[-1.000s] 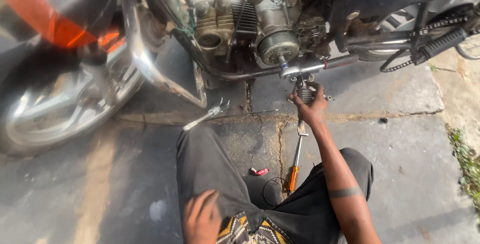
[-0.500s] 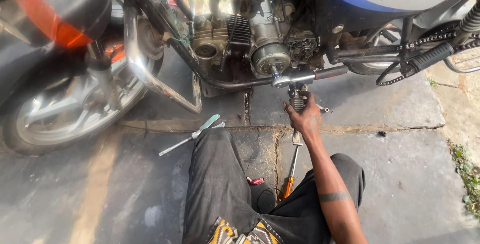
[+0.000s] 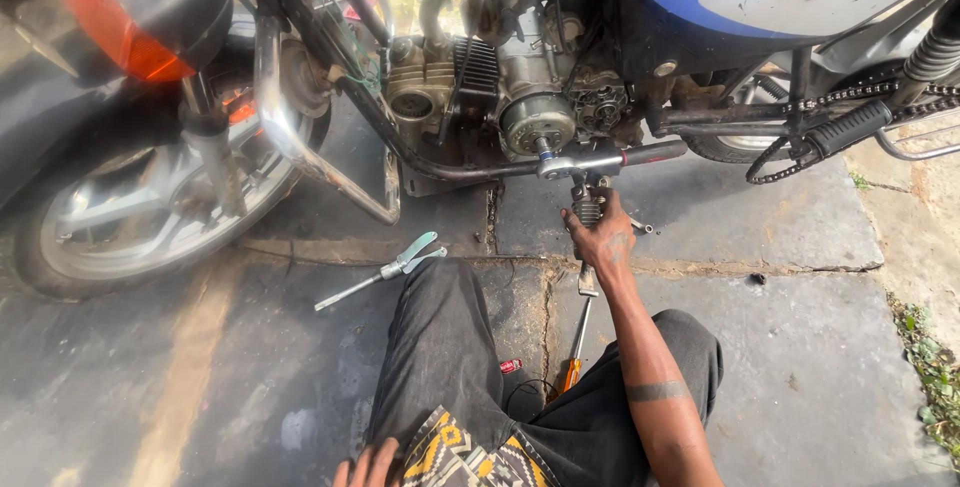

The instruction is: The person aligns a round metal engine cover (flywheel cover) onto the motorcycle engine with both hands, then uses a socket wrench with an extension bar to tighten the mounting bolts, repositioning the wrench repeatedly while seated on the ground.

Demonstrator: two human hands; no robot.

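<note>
Below the motorcycle engine (image 3: 520,97), on the cracked concrete slabs (image 3: 780,247), we count three loose tools. One pair of pliers with pale green handles (image 3: 405,259) lies with a thin metal rod (image 3: 345,294) beside our left knee. One screwdriver with an orange handle (image 3: 575,352) lies between our legs, its shaft pointing up toward the bike. One ratchet wrench with a black grip (image 3: 610,160) is fitted on the round engine cover's centre bolt and sticks out to the right. One small red cap-like piece (image 3: 510,366) rests against our dark trouser leg (image 3: 440,347).

We see one motorcycle, one front wheel (image 3: 140,217), one orange indicator lamp (image 3: 125,32), one chrome crash guard (image 3: 300,137), one footpeg with a ribbed rubber sleeve (image 3: 850,129) and one loose loop of drive chain (image 3: 790,162) hanging by it. No container shows among these things.

Our right hand (image 3: 603,235) reaches forward with the arm straight and is closed around a dark ribbed tool handle (image 3: 587,209) that stands just under the ratchet's head; the fingers wrap it tightly, the thumb on its left side. Our left hand (image 3: 368,467) rests at the bottom edge on a patterned cloth (image 3: 470,457) in our lap, only its fingertips showing, loosely spread and flat; we cannot tell whether it grips anything.
</note>
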